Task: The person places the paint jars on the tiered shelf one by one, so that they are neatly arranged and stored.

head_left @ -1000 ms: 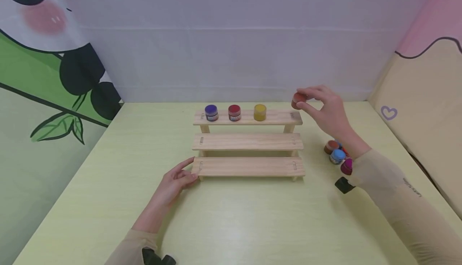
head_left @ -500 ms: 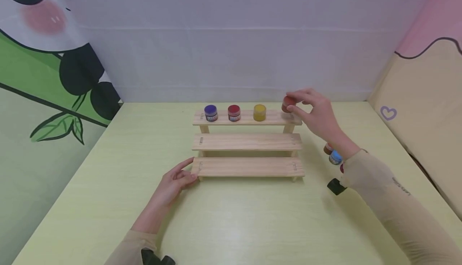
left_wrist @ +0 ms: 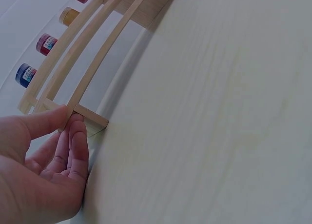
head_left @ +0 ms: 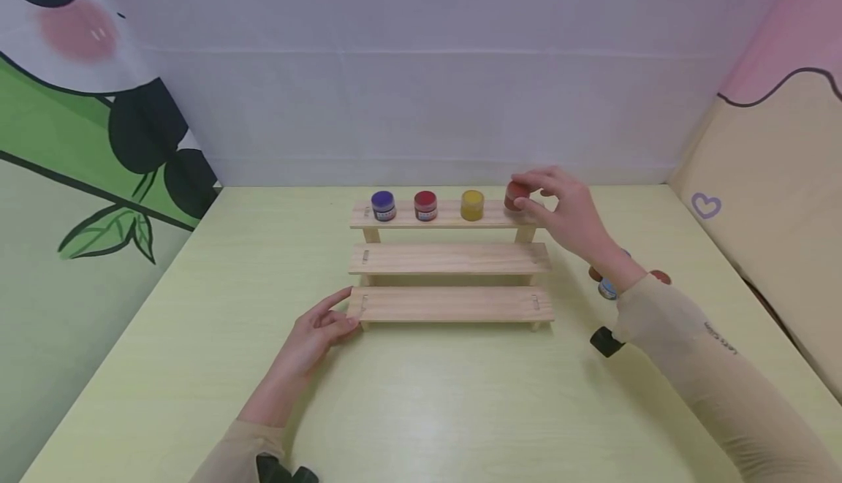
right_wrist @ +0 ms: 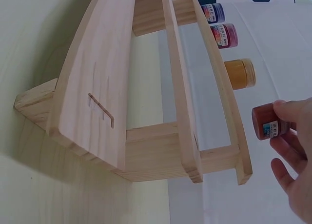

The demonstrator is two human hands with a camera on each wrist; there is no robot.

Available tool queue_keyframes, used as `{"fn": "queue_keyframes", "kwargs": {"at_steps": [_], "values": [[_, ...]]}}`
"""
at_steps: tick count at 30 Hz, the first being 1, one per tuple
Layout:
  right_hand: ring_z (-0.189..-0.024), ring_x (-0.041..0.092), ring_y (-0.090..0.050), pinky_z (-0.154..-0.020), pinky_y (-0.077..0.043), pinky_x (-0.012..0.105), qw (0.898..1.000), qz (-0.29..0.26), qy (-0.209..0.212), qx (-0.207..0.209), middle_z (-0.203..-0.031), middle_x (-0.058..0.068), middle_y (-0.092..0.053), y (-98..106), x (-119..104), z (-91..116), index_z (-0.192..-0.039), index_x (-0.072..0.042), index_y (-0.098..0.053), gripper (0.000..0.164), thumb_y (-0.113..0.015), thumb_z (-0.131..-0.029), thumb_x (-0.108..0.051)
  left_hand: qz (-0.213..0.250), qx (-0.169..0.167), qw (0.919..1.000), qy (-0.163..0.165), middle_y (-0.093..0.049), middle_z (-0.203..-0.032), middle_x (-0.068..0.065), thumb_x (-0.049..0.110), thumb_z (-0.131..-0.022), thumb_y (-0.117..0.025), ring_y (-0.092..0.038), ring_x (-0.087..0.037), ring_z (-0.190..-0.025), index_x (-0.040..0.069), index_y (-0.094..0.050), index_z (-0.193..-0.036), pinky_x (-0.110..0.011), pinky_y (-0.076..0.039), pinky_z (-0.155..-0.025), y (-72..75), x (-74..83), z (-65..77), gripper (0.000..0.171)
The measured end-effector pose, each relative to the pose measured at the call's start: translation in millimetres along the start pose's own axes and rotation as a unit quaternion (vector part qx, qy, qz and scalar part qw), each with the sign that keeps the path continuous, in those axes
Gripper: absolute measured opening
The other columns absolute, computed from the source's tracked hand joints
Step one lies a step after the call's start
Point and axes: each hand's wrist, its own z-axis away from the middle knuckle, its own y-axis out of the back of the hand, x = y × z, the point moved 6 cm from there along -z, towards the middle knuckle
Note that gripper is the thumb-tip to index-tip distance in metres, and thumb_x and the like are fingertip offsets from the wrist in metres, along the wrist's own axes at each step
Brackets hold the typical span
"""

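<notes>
A three-step wooden rack (head_left: pixel 451 258) stands on the table. My left hand (head_left: pixel 324 324) grips the left end of its lowest board, thumb on one side and curled fingers on the other in the left wrist view. My right hand (head_left: pixel 567 209) pinches a reddish-brown paint jar (right_wrist: pixel 265 121) between thumb and fingers, close over the right end of the top board. Along that board stand a purple-blue paint jar (head_left: pixel 384 206), a red paint jar (head_left: pixel 425 206) and a yellow paint jar (head_left: pixel 472 205), spaced apart in a row.
More paint jars sit on the table right of the rack, among them a blue jar (head_left: pixel 608 288), partly hidden by the right wrist and sleeve. A pale cloth backdrop (head_left: pixel 447 118) rises behind the table (head_left: pixel 421 402). The two lower boards carry no jars.
My right hand has carried the reddish-brown paint jar leftward and down, from beyond the top board's right end to close over it. The left hand keeps its grip on the rack.
</notes>
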Motion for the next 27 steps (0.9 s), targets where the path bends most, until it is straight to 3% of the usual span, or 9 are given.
{"fn": "queue_keyframes", "kwargs": {"at_steps": [7, 27], "values": [[-0.108, 0.026, -0.061, -0.092, -0.049, 0.046, 0.999, -0.022, -0.016, -0.022, -0.123, 0.011, -0.065, -3.1, -0.1, 2.2, -0.131, -0.01, -0.064, 0.041, -0.071, -0.09, -0.012, 0.0, 0.0, 1.0, -0.005, -0.066, -0.088, 0.014, 0.016, -0.095, -0.065, -0.063, -0.003, -0.088, 0.021, -0.039, -0.152, -0.019, -0.048, -0.085, 0.3, 2.0, 3.2, 0.063], [-0.109, 0.025, -0.062, -0.09, -0.052, 0.04, 0.998, -0.023, -0.025, -0.046, -0.124, 0.011, -0.064, -9.0, 0.4, 4.9, -0.131, -0.009, -0.064, 0.04, -0.069, -0.092, -0.01, -0.001, 0.001, 0.9999, -0.01, -0.065, -0.086, 0.014, 0.014, -0.095, -0.064, -0.062, -0.004, -0.086, 0.02, -0.04, -0.152, -0.019, -0.048, -0.083, -0.4, 3.5, 3.4, 0.062]]}}
